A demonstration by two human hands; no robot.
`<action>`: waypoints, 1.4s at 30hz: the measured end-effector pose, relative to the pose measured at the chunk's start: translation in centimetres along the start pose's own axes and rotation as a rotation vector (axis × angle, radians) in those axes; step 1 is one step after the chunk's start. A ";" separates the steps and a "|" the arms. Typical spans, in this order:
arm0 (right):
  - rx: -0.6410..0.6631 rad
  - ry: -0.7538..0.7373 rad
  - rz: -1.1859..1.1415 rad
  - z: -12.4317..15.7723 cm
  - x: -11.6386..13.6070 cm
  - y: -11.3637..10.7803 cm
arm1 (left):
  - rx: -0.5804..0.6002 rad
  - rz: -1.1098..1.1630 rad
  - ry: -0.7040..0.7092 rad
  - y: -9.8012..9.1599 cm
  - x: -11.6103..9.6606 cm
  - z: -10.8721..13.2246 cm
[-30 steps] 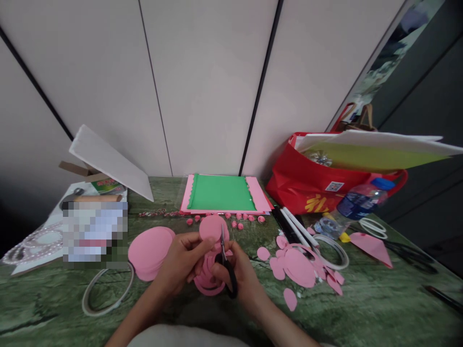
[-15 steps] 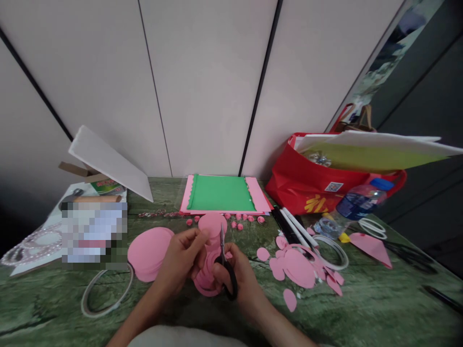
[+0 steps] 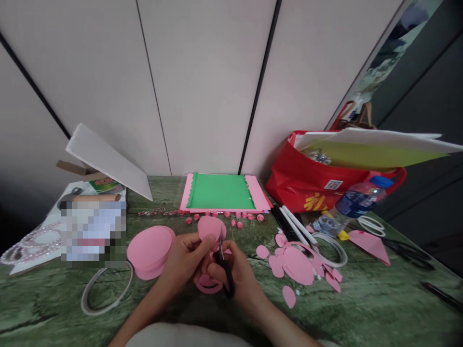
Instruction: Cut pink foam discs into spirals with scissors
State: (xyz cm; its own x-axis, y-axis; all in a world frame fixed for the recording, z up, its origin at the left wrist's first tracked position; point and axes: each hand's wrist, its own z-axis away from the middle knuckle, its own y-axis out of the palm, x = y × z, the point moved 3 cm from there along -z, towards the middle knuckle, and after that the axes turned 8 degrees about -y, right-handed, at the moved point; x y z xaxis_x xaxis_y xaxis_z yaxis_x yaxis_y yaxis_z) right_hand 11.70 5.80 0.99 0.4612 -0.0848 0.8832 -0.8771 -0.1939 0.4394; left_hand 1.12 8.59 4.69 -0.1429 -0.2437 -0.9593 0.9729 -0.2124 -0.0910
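My left hand pinches a pink paper circle between thumb and fingers, in front of my body. In my right hand are black-handled scissors, my fingers through the handles. Their blades point away from me and lie at the circle's right edge. Below both hands hangs a curled strip of pink paper, partly hidden by the fingers. A stack of pink paper circles lies just left of my left hand. Several small rolled pink paper pieces sit in rows beyond the circle.
Pink offcuts, a tape roll and pens lie on the right. Behind them stand a water bottle and a red bag. Green paper lies at the back, another tape roll on the left.
The scissors' blades look closer together, and the scissors have turned slightly at the circle's right edge. My left thumb has shifted further onto the circle, and my hands are closer together.
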 end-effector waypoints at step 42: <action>-0.037 0.042 0.111 0.0 0.6 -0.2 | 0.022 0.031 -0.006 -0.2 -0.2 0.0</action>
State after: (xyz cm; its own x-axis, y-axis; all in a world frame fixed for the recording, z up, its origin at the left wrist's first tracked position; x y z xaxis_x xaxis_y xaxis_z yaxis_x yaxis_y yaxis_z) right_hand 12.14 5.76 1.42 0.3557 -0.0623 0.9325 -0.9271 -0.1494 0.3436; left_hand 0.93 8.64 4.88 -0.1140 -0.2565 -0.9598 0.9727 -0.2252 -0.0553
